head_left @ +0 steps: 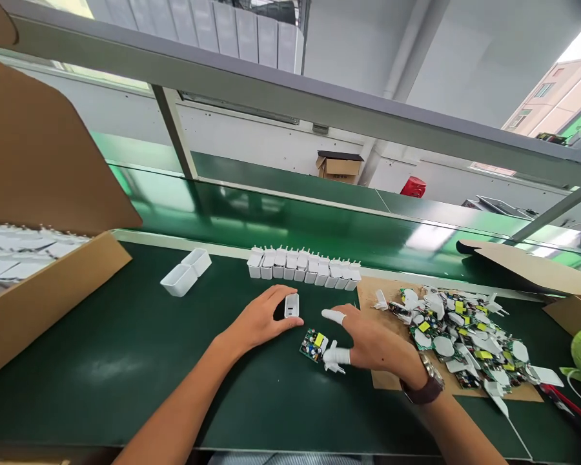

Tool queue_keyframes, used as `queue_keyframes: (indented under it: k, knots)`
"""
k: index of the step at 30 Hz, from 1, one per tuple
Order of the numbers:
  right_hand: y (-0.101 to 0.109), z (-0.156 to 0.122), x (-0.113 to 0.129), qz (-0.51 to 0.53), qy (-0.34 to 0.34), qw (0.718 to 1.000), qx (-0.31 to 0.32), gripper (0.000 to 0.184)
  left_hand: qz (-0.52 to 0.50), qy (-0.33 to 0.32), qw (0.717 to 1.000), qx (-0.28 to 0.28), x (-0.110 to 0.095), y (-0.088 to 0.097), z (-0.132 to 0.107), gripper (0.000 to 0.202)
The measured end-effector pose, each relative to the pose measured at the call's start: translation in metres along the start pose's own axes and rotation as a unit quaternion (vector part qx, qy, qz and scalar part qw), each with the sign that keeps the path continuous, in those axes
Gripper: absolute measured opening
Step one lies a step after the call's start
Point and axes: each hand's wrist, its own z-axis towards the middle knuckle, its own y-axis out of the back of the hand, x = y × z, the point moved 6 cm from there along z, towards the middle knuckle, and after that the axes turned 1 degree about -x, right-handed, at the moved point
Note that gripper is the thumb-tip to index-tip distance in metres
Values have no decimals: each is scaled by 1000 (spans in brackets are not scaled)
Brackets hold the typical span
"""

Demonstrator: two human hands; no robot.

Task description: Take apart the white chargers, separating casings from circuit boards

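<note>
Casing (292,306) in left hand (261,318) points lengthwise toward the plug row (300,267).

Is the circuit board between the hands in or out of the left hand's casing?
Out: the circuit board, its components exposed, is by the right hand, apart from the white casing that the left hand holds.

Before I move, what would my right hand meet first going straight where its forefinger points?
Probably the white casing in your left hand, though depth between it and your right hand is unclear.
</note>
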Motion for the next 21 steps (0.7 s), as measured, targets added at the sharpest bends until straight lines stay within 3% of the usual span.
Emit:
queue_keyframes:
  k: [2, 6, 9, 13, 21]
  knots:
    - [-19, 0, 6, -30, 15, 999, 33, 76, 3, 1, 1000, 10, 1, -1, 0, 60]
    - [-45, 14, 3, -76, 7, 996, 43, 59, 5, 14, 999, 28, 4, -4, -1, 65]
    - [-45, 26, -11, -77, 13, 997, -10, 58, -1, 30, 999, 32, 7, -5, -1, 67]
    - [-41, 27, -29, -53, 13, 996, -69, 71, -11, 44, 998, 41, 10, -6, -1, 72]
    - [-45, 19, -31, 16, -3, 997, -71, 65, -15, 23, 996, 80, -1, -6, -5, 78]
